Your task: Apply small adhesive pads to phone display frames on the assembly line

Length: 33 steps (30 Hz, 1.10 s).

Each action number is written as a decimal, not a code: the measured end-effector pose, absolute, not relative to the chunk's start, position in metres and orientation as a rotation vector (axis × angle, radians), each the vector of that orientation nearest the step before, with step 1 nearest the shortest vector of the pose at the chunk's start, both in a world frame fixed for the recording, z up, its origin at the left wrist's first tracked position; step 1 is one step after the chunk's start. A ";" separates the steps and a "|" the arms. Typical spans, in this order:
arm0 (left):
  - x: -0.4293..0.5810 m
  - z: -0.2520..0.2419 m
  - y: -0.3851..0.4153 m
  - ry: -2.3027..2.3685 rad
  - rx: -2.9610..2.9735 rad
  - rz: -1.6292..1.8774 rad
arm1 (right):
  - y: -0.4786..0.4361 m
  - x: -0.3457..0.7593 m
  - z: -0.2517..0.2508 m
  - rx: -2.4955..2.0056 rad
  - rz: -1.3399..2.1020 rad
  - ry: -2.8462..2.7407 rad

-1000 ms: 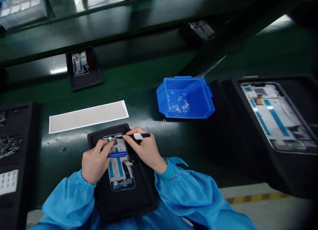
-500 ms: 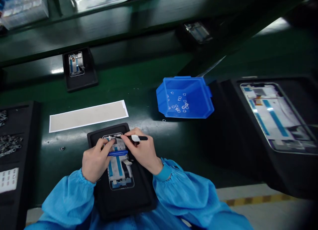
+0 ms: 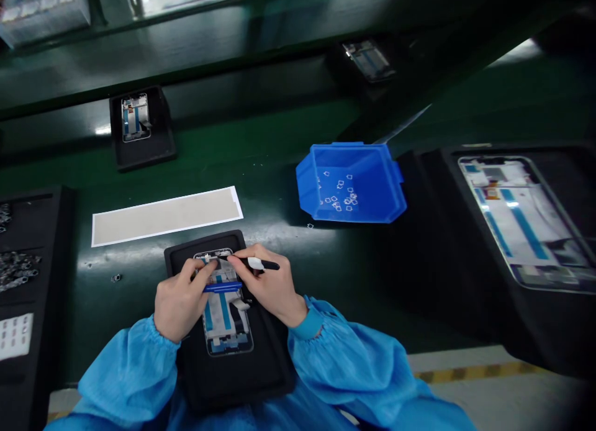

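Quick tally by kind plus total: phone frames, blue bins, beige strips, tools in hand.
Phone frames: 4
Blue bin: 1
Beige strip: 1
Tools in hand: 2 (blue pen-like tool, left hand; black-and-white tool, right hand)
Total: 8
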State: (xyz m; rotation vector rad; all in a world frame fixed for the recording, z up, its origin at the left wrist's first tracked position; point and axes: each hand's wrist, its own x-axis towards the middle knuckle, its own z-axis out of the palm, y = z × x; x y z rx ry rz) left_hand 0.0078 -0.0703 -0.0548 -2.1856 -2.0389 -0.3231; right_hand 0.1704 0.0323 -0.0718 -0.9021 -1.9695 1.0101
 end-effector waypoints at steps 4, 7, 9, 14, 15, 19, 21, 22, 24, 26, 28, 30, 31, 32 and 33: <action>0.007 -0.056 -0.071 -2.053 -2.189 -0.317 | 0.033 0.170 -0.071 -0.905 0.974 -1.949; 0.007 -0.057 -0.071 -2.047 -2.191 -0.313 | 0.033 0.170 -0.070 -0.892 0.949 -1.966; 0.008 -0.057 -0.071 -2.049 -2.188 -0.319 | 0.033 0.170 -0.070 -0.895 0.952 -1.970; 0.009 -0.058 -0.071 -2.080 -2.187 -0.313 | 0.033 0.171 -0.071 -0.935 0.992 -1.931; 0.008 -0.058 -0.072 -2.083 -2.191 -0.307 | 0.033 0.171 -0.071 -0.930 0.998 -1.928; 0.007 -0.059 -0.074 -2.102 -2.208 -0.282 | 0.033 0.170 -0.070 -0.937 1.031 -1.940; 0.007 -0.061 -0.074 -2.105 -2.202 -0.282 | 0.033 0.169 -0.070 -0.940 1.025 -1.938; 0.007 -0.061 -0.074 -2.101 -2.196 -0.290 | 0.032 0.168 -0.070 -0.936 1.015 -1.941; 0.009 -0.062 -0.073 -2.087 -2.186 -0.302 | 0.032 0.168 -0.070 -0.923 0.989 -1.951; 0.010 -0.060 -0.071 -2.066 -2.177 -0.316 | 0.032 0.168 -0.070 -0.904 0.974 -1.944; 0.009 -0.053 -0.073 -2.022 -2.180 -0.391 | 0.032 0.169 -0.071 -0.912 1.000 -1.891; 0.004 -0.044 -0.082 -2.015 -2.128 -0.538 | 0.034 0.171 -0.074 -0.984 1.059 -1.767; 0.000 -0.039 -0.090 -2.054 -2.067 -0.604 | 0.035 0.172 -0.076 -1.029 1.095 -1.678; -0.003 -0.036 -0.100 -2.127 -1.996 -0.636 | 0.035 0.172 -0.077 -1.067 1.127 -1.585; -0.006 -0.034 -0.112 -2.224 -1.926 -0.626 | 0.035 0.171 -0.079 -1.090 1.154 -1.499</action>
